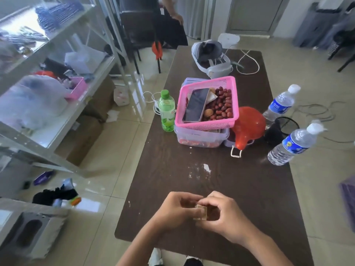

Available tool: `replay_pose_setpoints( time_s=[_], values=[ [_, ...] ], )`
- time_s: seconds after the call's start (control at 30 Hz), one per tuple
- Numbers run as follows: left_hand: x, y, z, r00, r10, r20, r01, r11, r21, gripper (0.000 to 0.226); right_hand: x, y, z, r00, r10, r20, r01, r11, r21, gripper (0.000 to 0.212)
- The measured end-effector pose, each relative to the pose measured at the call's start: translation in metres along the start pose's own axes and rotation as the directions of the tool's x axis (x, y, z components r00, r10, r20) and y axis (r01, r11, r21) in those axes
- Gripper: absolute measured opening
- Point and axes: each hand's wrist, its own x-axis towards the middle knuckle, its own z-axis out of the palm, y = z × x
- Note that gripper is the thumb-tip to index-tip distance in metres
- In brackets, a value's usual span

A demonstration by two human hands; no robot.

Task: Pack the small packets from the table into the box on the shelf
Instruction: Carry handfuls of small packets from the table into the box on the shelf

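We hold both hands together over the near edge of the table [221, 189]. Our left hand [177, 210] and right hand [226, 215] meet with fingertips curled inward, pinching a few small packets [200, 213] between them. We judge the two-handed hold is there to square the pieces into one tidy stack before carrying them off.

The packets look flat, squarish and pale tan, perhaps paper-wrapped; blur keeps us from counting them.

Just beyond our hands, the dark wood-grain tabletop is smooth and flecked with white crumbs. Farther ahead sits a pink basket [207, 102] of perforated plastic, holding glossy red dates and a dark phone, resting on a clear lidded tub. Beside it stands a green bottle [166, 110].

Well off to the left of our left hand rises the shelf [57, 104], pale metal posts with glassy boards. We cannot tell which container there is the box meant for the packets.
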Motion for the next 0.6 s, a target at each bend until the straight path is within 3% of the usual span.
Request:
replay_pose_setpoints(
  time_s=[0.1,0.17,0.23,0.33,0.43,0.6],
  values=[
    [-0.020,-0.001,-0.013,0.986,-0.048,-0.162,0.033,0.995,-0.092,0.037,0.007,-0.018,0.006,0.999,-0.044,0.010,0.043,0.995,0.087,0.037],
    [-0.038,-0.001,-0.024,0.944,-0.104,-0.314,0.001,0.950,-0.312,0.037,0.016,-0.030,0.013,1.000,-0.014,0.027,0.007,0.970,0.241,0.039],
    [-0.058,0.000,-0.036,0.911,-0.157,-0.382,-0.128,0.772,-0.623,0.037,0.029,-0.044,0.020,0.995,0.010,0.098,-0.050,0.905,0.423,0.045],
    [-0.095,0.000,-0.058,0.889,-0.188,-0.417,-0.299,0.453,-0.840,0.042,0.048,-0.071,0.040,0.974,-0.011,0.224,-0.123,0.811,0.572,0.047],
    [-0.137,-0.005,-0.082,0.881,-0.169,-0.441,-0.389,0.268,-0.881,0.041,0.062,-0.106,0.072,0.945,-0.069,0.319,-0.140,0.795,0.590,0.046],
    [-0.218,-0.026,-0.124,0.776,-0.149,-0.612,-0.577,0.222,-0.786,0.048,0.076,-0.180,0.140,0.883,-0.158,0.442,-0.080,0.877,0.473,0.042]
  ],
)
